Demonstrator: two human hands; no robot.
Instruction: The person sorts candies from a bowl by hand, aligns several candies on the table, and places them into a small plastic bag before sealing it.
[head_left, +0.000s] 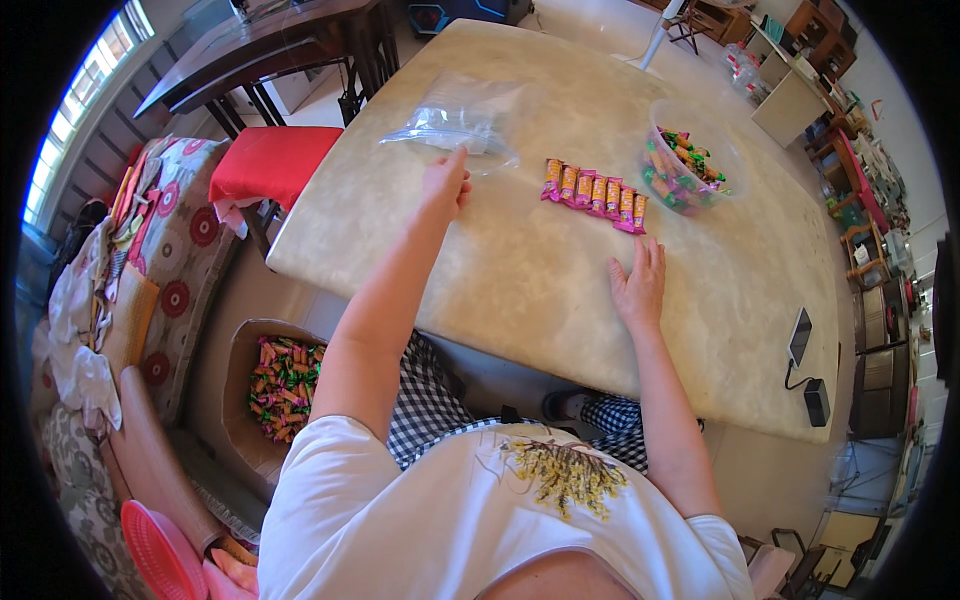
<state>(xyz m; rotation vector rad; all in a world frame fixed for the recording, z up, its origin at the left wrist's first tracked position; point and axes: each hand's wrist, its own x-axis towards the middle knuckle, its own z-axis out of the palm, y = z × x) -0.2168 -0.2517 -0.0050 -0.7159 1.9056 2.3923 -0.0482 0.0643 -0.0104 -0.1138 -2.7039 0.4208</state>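
Note:
My left hand (448, 184) is at the near edge of a clear plastic zip bag (472, 112) lying flat on the table, its fingertips at the zip strip; whether they pinch it I cannot tell. My right hand (640, 283) rests palm down on the tabletop with nothing in it, its fingertips just below a slanting row of several pink-and-orange wrapped snacks (596, 193). Behind that row, to the right, stands a clear plastic bowl (664, 116) partly filled with similar snacks in pink and green wrappers (686, 161).
A phone (800, 336) is cabled to a black block (816, 401) at the table's (517, 300) right side. On the floor at my left, a cardboard box (238, 382) holds many wrapped snacks. A red-covered stool (274, 161) stands by the table's left edge, near a patterned sofa (176, 247).

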